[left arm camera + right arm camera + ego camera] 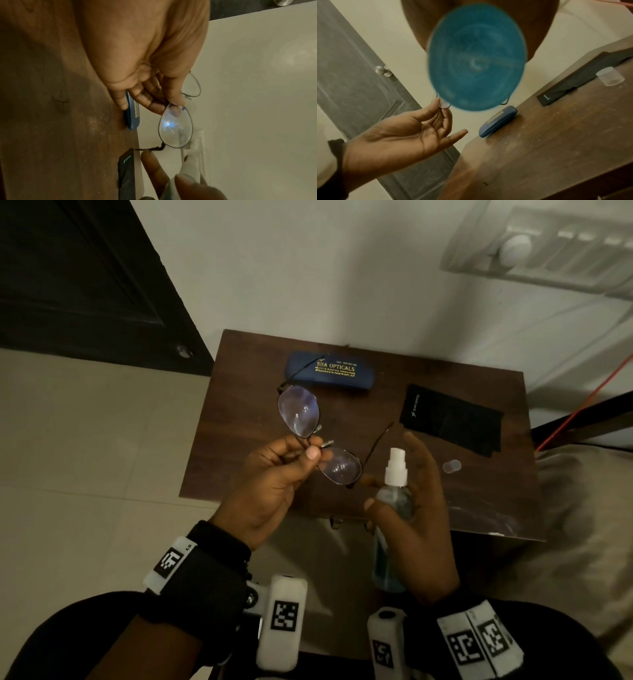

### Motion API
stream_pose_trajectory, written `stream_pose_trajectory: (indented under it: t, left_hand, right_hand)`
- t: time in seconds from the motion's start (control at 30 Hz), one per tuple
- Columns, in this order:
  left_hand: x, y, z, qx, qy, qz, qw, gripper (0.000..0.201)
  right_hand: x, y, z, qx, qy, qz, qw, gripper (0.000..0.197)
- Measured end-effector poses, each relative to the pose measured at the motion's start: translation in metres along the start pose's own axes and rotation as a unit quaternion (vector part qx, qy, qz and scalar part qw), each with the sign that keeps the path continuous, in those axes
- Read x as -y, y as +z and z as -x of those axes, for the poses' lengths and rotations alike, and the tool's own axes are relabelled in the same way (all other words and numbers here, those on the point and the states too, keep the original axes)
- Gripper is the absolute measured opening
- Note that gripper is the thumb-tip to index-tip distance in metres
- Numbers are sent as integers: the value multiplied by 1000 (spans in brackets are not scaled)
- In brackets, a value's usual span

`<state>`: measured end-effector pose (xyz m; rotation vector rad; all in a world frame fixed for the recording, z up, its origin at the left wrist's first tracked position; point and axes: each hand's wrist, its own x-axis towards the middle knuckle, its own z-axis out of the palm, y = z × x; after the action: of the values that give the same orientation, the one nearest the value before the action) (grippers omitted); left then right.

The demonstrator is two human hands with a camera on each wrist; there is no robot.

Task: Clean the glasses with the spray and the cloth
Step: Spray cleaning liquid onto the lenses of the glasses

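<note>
Nozzle of spray bottle [394,484], gripped by right hand [418,508], sits just right of glasses [318,440] pinched at bridge by left hand [274,481].

Black wrist bands [205,580], white camera blocks [282,621] with black square-code tags, black sleeves [102,642]

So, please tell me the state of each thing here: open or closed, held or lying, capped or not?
Thin dark wire-frame glasses: unfolded, pinched at the bridge by the left hand.
Clear spray bottle of blue liquid: uncapped, held upright in the right hand.
Small clear plastic cap: off, lying on the brown wooden table.
Black cleaning cloth: lying on the table, unused.
Blue glasses case: closed.
</note>
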<state>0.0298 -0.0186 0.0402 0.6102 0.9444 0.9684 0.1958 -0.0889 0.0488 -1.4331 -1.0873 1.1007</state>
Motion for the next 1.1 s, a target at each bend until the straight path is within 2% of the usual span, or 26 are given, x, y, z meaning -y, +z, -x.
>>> stream_pose_trajectory:
  t: [0.17, 0.27, 0.33, 0.4, 0.43, 0.53, 0.63, 0.77, 0.9, 1.0, 1.1]
  left_hand:
    - [1, 0, 1, 36, -6, 32, 999, 21]
    - [-1, 2, 3, 63, -2, -8, 998, 25]
    - [-2, 0, 3, 64, 3, -69, 996, 21]
    - [-3, -6, 2, 39, 8, -138, 990, 15]
    - [-4, -10, 2, 33, 7, -161, 986, 21]
    - [-14, -21, 4, 47, -17, -115, 992, 44]
    - [-26, -23, 4, 37, -33, -63, 997, 34]
    - [-21, -23, 3, -22, 40, -186, 981, 22]
    - [-14, -26, 4, -59, 100, -246, 962, 17]
    - [-9, -25, 3, -93, 147, -271, 947, 19]
    - [-3, -22, 2, -126, 167, -259, 943, 20]
  right_hand:
    - [-1, -2, -1, 47, 53, -29, 997, 62]
    - [-1, -5, -3, 91, 71, -34, 993, 56]
    - [0, -8, -3, 100, 62, -6, 993, 50]
    - [-1, -10, -4, 85, 51, 45, 994, 49]
    - [-1, -12, -4, 80, 42, 77, 993, 50]
    - [-3, -20, -9, 69, -10, 166, 984, 40]
    - [-6, -27, -14, 50, -33, 210, 976, 43]
    - [-3, -27, -15, 37, -60, 257, 964, 59]
    - [-4, -23, -16, 31, -57, 277, 959, 65]
    - [-5, -17, -12, -18, -39, 271, 962, 63]
    - [1, -7, -6, -72, -53, 271, 958, 67]
